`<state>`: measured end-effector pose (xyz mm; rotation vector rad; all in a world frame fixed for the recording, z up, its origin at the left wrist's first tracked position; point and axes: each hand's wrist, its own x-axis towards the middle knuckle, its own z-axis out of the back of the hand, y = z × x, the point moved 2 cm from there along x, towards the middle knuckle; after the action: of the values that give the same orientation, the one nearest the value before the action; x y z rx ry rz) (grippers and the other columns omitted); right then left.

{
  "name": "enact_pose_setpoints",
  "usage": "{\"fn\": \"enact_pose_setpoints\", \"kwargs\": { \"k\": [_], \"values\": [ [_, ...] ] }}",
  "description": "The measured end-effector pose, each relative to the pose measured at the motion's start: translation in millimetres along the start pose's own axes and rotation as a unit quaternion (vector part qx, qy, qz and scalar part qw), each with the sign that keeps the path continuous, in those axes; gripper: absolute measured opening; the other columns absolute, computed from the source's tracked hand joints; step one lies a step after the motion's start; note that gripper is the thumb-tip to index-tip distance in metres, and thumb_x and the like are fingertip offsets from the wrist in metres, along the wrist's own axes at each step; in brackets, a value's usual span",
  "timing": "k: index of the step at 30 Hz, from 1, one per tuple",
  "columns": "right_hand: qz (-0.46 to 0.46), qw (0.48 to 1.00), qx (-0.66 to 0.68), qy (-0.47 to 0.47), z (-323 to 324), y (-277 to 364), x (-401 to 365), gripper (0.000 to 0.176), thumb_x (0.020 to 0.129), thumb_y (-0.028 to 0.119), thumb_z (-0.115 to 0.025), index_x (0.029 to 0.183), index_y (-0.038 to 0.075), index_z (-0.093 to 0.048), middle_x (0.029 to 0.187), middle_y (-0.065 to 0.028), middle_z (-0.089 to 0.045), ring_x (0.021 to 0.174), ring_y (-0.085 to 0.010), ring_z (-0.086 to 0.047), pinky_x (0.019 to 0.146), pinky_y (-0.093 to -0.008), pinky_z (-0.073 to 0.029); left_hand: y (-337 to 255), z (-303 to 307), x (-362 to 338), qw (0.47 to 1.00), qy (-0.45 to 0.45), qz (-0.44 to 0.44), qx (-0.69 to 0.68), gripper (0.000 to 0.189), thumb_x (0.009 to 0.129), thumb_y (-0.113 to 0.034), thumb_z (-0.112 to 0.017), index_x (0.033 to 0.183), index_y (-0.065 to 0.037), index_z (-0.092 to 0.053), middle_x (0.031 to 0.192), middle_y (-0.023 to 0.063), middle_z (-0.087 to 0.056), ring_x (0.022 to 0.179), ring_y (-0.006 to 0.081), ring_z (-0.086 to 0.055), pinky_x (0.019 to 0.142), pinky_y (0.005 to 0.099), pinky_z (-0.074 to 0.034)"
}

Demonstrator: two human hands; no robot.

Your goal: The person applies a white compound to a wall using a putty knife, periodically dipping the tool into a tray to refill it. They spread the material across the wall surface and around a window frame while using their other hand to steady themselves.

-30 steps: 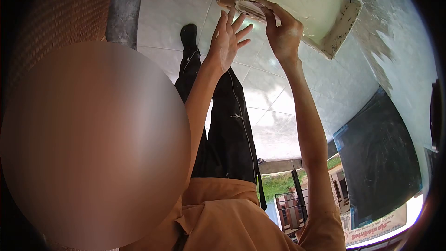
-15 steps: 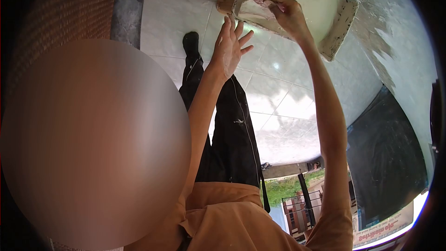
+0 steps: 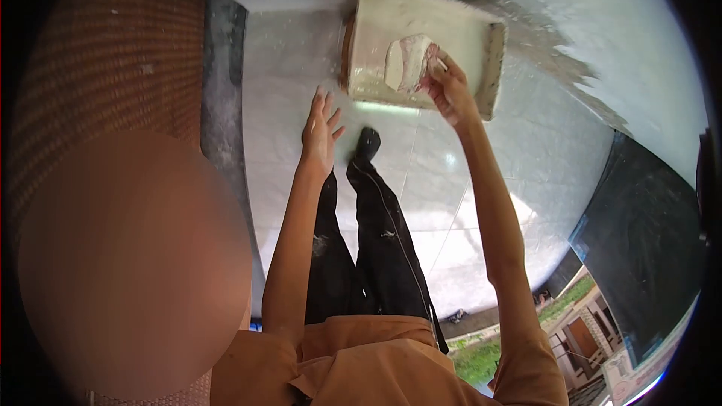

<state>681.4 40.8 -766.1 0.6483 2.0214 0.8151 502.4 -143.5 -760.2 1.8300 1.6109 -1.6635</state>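
Observation:
My right hand (image 3: 448,90) grips the edge of a flat, thin piece coated in cream, with pinkish patches showing (image 3: 407,65); its exact kind I cannot make out. The piece is held over a shallow rectangular tray (image 3: 493,68), cream-coloured and smeared, with a pale, wet-looking layer inside. My left hand (image 3: 320,131) holds nothing. Its fingers are stretched out and apart, to the left of the tray's near corner, with whitish smears on the palm.
Pale tiles cover the floor (image 3: 429,150). A wall (image 3: 639,68) with a rough grey patch (image 3: 541,22) rises at right, near a dark panel (image 3: 647,233). A brown woven surface (image 3: 135,53) stands at left. Below the arms are black-trousered legs (image 3: 387,256).
The tray appears lower and further left in view. The cream-coated piece now shows its flat face in my right hand. My left hand has shifted left and down, still spread.

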Motion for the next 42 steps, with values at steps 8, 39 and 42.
{"fn": "enact_pose_setpoints", "kwargs": {
  "k": [8,39,42],
  "values": [
    [0.198,0.964,0.178,0.014,-97.4,142.5,-66.4,0.036,0.098,0.004,-0.051,0.133,-0.001,-0.042,0.120,-0.0118,-0.060,0.103,-0.0185,-0.064,0.087,-0.0326,-0.057,-148.3,-77.5,-69.3,0.950,0.104,-0.219,0.195,0.070,0.099,-0.054,-0.039,0.154,-0.014,-0.022,0.157,0.0077,-0.030,0.142,0.0323,-0.030,0.113,0.0481,-0.022],
    [0.835,0.350,-0.357,-0.232,-232.7,523.5,-164.7,0.047,0.078,-0.014,-0.057,0.120,0.006,-0.067,0.120,-0.0159,-0.066,0.120,-0.0327,-0.058,0.101,-0.0444,-0.045,-461.4,-382.7,-305.4,0.242,-0.213,-0.838,0.440,0.058,0.093,-0.024,-0.054,0.149,-0.020,-0.036,0.157,0.0091,-0.025,0.147,0.0354,-0.014,0.108,0.0597,-0.019],
    [0.824,0.298,-0.427,-0.225,-230.0,524.5,-144.1,0.042,0.081,-0.006,-0.059,0.119,0.009,-0.068,0.122,-0.0117,-0.066,0.125,-0.0304,-0.055,0.104,-0.0507,-0.042,-462.6,-388.3,-303.1,0.234,-0.226,-0.841,0.431,0.059,0.095,-0.028,-0.051,0.151,-0.024,-0.033,0.159,0.0075,-0.022,0.147,0.0376,-0.011,0.109,0.0622,-0.014]
  ]
}}
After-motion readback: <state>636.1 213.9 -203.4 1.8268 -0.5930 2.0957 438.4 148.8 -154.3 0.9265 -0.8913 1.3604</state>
